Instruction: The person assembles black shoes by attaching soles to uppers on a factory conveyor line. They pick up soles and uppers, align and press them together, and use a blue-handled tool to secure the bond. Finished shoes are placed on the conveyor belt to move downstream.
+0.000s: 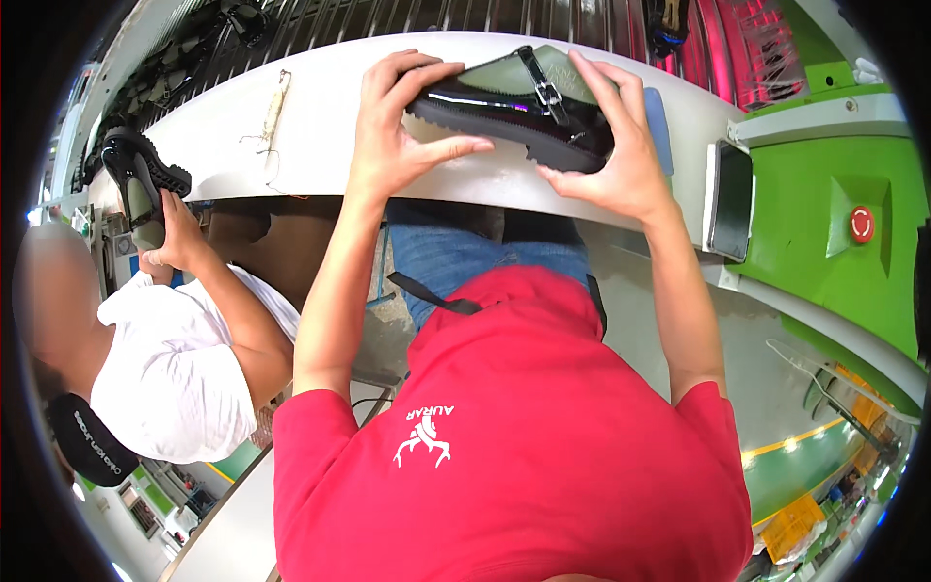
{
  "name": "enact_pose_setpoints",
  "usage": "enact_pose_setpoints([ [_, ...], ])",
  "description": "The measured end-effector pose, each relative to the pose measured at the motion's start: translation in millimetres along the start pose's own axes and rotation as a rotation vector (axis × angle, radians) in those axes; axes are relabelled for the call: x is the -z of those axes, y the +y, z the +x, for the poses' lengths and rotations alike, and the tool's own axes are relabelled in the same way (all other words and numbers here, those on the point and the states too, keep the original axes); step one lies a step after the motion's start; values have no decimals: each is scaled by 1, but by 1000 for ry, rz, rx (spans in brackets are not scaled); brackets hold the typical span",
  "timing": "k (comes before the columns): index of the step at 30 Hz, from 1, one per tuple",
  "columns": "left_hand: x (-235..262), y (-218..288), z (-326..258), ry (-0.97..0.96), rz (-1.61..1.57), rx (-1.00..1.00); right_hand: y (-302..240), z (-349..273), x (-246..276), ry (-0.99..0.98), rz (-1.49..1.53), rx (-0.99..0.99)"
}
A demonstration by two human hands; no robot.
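Observation:
Above a white table I hold a black glossy shoe with a thick ridged sole, a strap with a metal buckle, and a grey-green inside. It is tipped on its side, sole toward me. My left hand has its fingers against the shoe's left end, the thumb stretched out below the sole. At the right end, my right hand grips the shoe, fingers over the top and thumb under the sole. Some of the right end is covered by that hand.
On my left a co-worker in white holds a similar black shoe. A thin cord-wrapped object lies on the table. Metal rollers run behind it. Right are a dark flat device and a green machine with a red button.

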State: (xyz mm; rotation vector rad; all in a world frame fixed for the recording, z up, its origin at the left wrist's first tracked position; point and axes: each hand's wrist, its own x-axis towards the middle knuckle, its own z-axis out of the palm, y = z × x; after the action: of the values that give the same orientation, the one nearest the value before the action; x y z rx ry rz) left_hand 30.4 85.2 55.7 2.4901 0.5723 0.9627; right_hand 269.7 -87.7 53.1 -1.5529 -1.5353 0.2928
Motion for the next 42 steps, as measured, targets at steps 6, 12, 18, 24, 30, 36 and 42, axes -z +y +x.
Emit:
enact_pose_setpoints([
  [6, -4, -6, 4, -24, -15, 21, 3, -1, -1, 15, -5, 26],
  [12, -6, -8, 11, -36, -20, 37, -11, 4, 10, -65, -94, -101],
  [18, -5, -10, 13, -64, -48, 30, 1, -2, -2, 38, -41, 11],
  [24, -1, -12, 3, -40, -107, 29, 10, -9, -12, 105, -39, 88],
  [30, -3, -11, -7, 35, -131, -20, -3, -11, -15, 158, -103, 138],
  [36, -2, -10, -6, -1, -114, 13, -1, -10, -14, 169, -60, 137],
  [42, -3, -12, 0, 6, -125, 19, 0, -9, -15, 152, -17, 85],
])
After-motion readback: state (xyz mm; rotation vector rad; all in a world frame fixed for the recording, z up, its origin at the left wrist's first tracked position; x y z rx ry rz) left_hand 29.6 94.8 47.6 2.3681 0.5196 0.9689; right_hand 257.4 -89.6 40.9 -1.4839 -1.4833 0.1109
